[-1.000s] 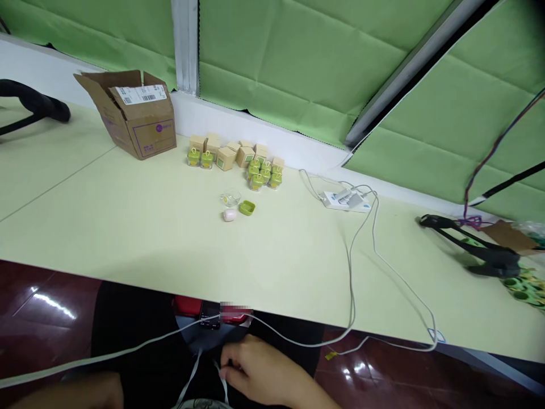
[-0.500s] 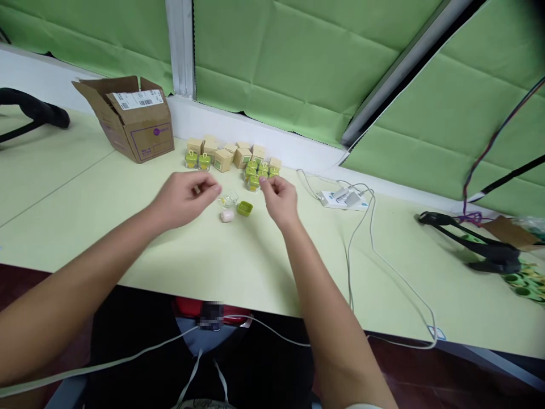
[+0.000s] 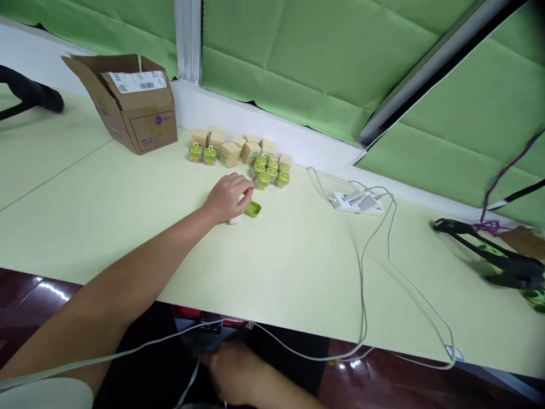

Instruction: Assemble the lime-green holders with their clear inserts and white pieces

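My left hand (image 3: 229, 199) is over the table with its fingers curled down. Whatever they hold, if anything, is hidden by the hand. A small green square lid (image 3: 252, 209) lies upturned right beside my left fingertips. Part of a small pale pink object (image 3: 234, 220) shows under the hand. The clear cup seen there earlier is covered now. My right hand (image 3: 232, 369) is low over my lap, below the table edge; it is blurred and its fingers are hidden. Behind the left hand stand several small clear jars with green looped lids (image 3: 264, 179).
Several small tan boxes (image 3: 230, 154) stand behind the jars. An open cardboard carton (image 3: 152, 132) is at the back left. A white power strip (image 3: 357, 203) with trailing cables lies to the right. A black stand (image 3: 494, 255) is at far right. A cable crosses my lap.
My right hand has dropped from the table down to my lap. My left hand has moved right, over the clear cup and partly over the pink object. The view has shifted slightly.
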A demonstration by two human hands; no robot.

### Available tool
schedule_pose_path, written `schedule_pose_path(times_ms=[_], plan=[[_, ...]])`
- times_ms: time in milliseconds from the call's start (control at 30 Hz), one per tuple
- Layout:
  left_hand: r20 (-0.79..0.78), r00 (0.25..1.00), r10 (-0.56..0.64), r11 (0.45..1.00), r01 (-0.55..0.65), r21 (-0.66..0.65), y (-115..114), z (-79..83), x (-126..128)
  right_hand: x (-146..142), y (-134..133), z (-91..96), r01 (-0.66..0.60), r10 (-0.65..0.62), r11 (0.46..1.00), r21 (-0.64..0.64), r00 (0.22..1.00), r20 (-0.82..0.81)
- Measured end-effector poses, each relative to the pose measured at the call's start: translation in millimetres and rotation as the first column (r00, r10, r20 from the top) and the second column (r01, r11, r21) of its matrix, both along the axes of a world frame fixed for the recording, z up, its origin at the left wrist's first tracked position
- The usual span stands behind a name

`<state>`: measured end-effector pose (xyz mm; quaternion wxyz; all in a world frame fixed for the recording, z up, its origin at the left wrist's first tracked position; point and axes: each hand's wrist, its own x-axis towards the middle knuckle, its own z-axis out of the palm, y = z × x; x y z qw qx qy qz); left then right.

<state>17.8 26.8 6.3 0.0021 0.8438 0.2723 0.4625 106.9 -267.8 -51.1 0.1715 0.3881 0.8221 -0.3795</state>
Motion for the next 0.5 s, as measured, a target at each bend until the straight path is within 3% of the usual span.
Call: schedule_pose_path(times_ms=[33,100,167,233,500], plan=[[0.025,1.000,-0.003,1.000,0.003,0.004,0,1.5,0,-5,-5,-30.4,0.008,-0.010,1.000,0.009,0.982,0.188],[0.056,0.998,-0.004,1.000,0.004,0.006,1,4.3,0,-7,-6,-76.2,0.076,-0.089,0.996,0.056,0.953,0.288],[0.067,0.998,-0.003,1.000,0.003,0.001,1,5.8,-1,-2,0,-99.0,0.152,-0.172,0.984,0.089,0.938,0.300],[0.074,0.997,0.002,1.000,-0.001,-0.011,0,6.4,-2,2,4,-104.3,0.167,-0.185,0.982,0.085,0.935,0.302],[0.041,0.999,0.005,0.995,-0.001,-0.103,-6,10.7,-3,2,-8,-91.2,0.226,-0.262,0.958,0.176,0.940,0.217]])
